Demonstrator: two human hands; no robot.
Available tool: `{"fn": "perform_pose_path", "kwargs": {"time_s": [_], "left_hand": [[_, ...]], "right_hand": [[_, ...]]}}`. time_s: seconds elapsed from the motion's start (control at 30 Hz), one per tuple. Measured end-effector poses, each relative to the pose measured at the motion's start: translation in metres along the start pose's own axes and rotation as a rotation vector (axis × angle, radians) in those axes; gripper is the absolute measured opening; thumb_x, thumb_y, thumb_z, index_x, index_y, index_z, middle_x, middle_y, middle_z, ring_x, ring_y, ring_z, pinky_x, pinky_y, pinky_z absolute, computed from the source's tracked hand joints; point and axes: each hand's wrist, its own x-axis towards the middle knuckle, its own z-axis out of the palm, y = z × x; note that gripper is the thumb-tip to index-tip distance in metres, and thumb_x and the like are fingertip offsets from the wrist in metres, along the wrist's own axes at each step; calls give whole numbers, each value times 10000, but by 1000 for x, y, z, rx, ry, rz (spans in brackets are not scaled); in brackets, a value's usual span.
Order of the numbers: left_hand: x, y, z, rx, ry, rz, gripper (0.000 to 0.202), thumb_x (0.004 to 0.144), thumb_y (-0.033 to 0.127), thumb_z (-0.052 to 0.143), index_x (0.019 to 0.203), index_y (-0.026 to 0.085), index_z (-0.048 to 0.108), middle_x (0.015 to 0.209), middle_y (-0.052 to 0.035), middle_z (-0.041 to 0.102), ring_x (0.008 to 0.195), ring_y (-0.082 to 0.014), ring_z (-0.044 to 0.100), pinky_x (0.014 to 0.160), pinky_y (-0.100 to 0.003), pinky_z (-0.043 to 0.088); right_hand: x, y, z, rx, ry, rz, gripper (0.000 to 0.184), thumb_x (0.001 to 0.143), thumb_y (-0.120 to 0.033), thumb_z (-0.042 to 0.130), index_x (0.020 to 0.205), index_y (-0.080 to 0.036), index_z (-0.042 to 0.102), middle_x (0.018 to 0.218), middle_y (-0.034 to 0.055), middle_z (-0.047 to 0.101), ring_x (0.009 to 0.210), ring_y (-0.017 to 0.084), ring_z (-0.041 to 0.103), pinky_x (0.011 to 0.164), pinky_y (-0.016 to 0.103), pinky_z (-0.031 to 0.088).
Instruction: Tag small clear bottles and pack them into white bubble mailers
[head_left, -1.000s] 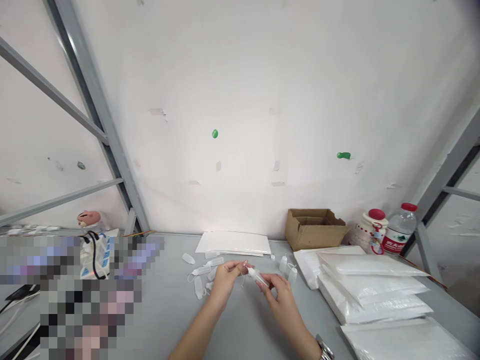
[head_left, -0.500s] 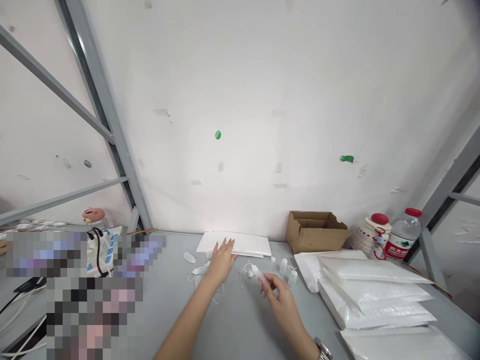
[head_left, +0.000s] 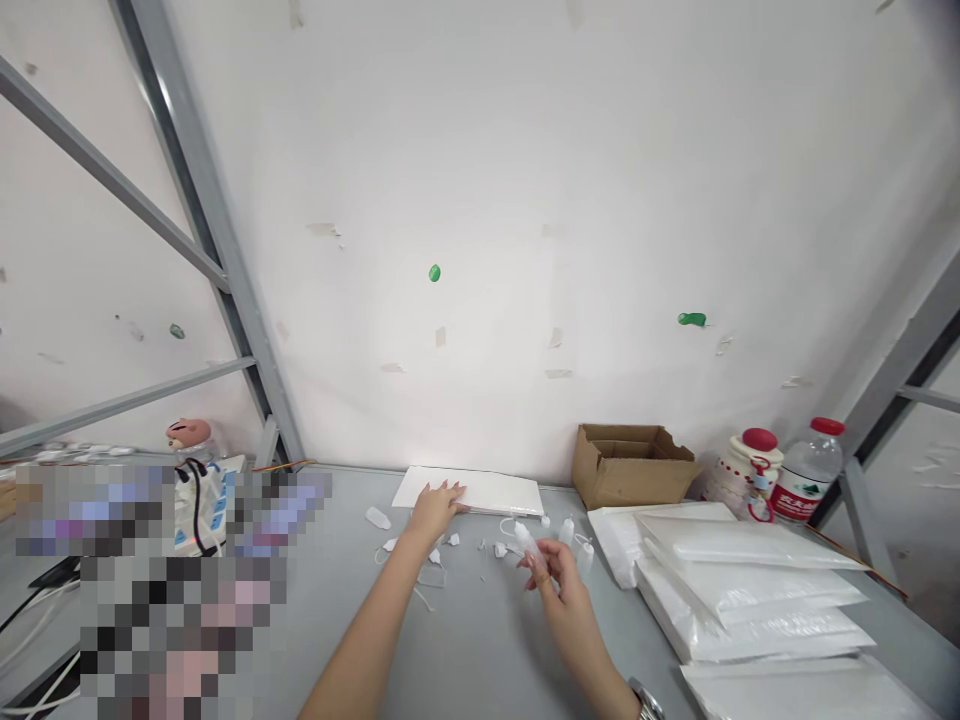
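White wall [head_left: 495, 180] fills most of the frame, marked with tape scraps and two green spots [head_left: 691, 319] near the centre and right, with grey metal bars [head_left: 202, 180] slanting down the upper left. Below it runs a grey table [head_left: 315, 630].

Just right of lower centre, the right hand [head_left: 559, 580] holds a small translucent bottle [head_left: 527, 540], pinched between thumb and fingers, tilted with its top toward the upper left. Its wrist wears a watch [head_left: 646, 698] at the bottom edge. Behind and beside that hand stand two more bottles, one farther back [head_left: 567, 531] and one nearer [head_left: 586, 558].

Left of centre, the left hand [head_left: 433, 512] reaches over the near edge of some white sheets [head_left: 502, 491], fingers slightly spread, tips pointing up the frame. Whether it grips anything underneath cannot be told. Around its wrist lie loose caps [head_left: 453, 540] and bottles, one lying clear on the left [head_left: 378, 518], others partly covered by the arm.

Right of centre by the wall sits a carton [head_left: 637, 480]; white packets [head_left: 757, 590] pile up in the lower right, with a red-lidded jar [head_left: 739, 475] and a water bottle [head_left: 808, 478] behind them. Lower left holds a power strip [head_left: 214, 515], a pink figure [head_left: 189, 433] and pixelated patches.
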Motion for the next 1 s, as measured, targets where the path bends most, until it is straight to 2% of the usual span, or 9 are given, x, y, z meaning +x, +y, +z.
{"fn": "perform_pose_path", "kwargs": {"time_s": [0.17, 0.3, 0.37, 0.4, 0.5, 0.6, 0.8, 0.87, 1.0], "left_hand": [[-6, -3, -3, -159, 168, 44, 467, 790, 91, 303, 1140, 257, 563, 1230, 31, 559, 1218, -118, 423, 1078, -341, 242], [-18, 12, -10, -359, 388, -7, 427, 847, 192, 274, 1182, 254, 530, 1239, 22, 554, 1184, -125, 464, 1021, -318, 346], [-26, 25, -13, -810, 602, -137, 334, 813, 319, 437, 1056, 184, 623, 1114, -47, 642, 1101, -193, 539, 971, -336, 390], [-30, 32, -14, -879, 627, -163, 354, 802, 373, 459, 1036, 169, 629, 1075, -61, 659, 1059, -211, 565, 926, -344, 425], [-45, 49, -12, -1273, 484, -208, 433, 702, 468, 585, 989, 148, 642, 967, -69, 694, 924, -228, 625, 780, -325, 495], [-58, 57, -6, -1523, 349, -224, 436, 654, 474, 647, 946, 150, 644, 934, -76, 697, 880, -217, 636, 747, -307, 501], [-69, 70, 10, -1632, 440, -273, 459, 572, 466, 716, 904, 159, 634, 1013, -103, 672, 939, -223, 618, 804, -313, 483], [-71, 79, 11, -1629, 340, -214, 479, 564, 449, 729, 928, 152, 633, 1025, -113, 668, 956, -234, 612, 816, -320, 480], [-79, 84, -6, -1547, -38, -86, 441, 568, 402, 742, 907, 134, 652, 974, -123, 685, 919, -248, 625, 839, -362, 468]], "right_hand": [[1, -2, -5, 62, 42, -9, 398, 822, -471, 452, 1120, -208, 465, 841, 36, 613, 699, 178, 593, 751, 340, 459], [3, -7, -8, 106, -7, -7, 321, 831, -481, 443, 988, -214, 530, 817, 38, 624, 732, 189, 591, 813, 366, 428], [5, -10, -9, 188, -59, -1, 322, 814, -490, 473, 965, -212, 534, 830, 37, 629, 659, 173, 587, 769, 361, 448], [5, -11, -9, 223, -86, 5, 333, 798, -496, 497, 962, -208, 539, 820, 34, 630, 624, 166, 578, 727, 352, 462], [5, -15, -8, 249, -121, 27, 358, 752, -508, 560, 925, -196, 582, 722, 23, 624, 581, 165, 553, 624, 322, 472], [5, -16, -7, 236, -95, 51, 337, 728, -503, 596, 874, -201, 627, 731, 36, 642, 666, 191, 576, 671, 338, 481], [7, -9, -5, 388, -198, 181, 348, 690, -512, 633, 892, -230, 671, 1000, 78, 669, 963, 271, 588, 820, 416, 470], [8, -6, -4, 437, -196, 203, 354, 688, -524, 629, 884, -234, 680, 1022, 87, 668, 987, 280, 585, 847, 427, 459], [11, -5, -8, 492, -95, 197, 410, 648, -562, 642, 871, -221, 692, 996, 110, 675, 970, 287, 588, 845, 421, 452]]}}
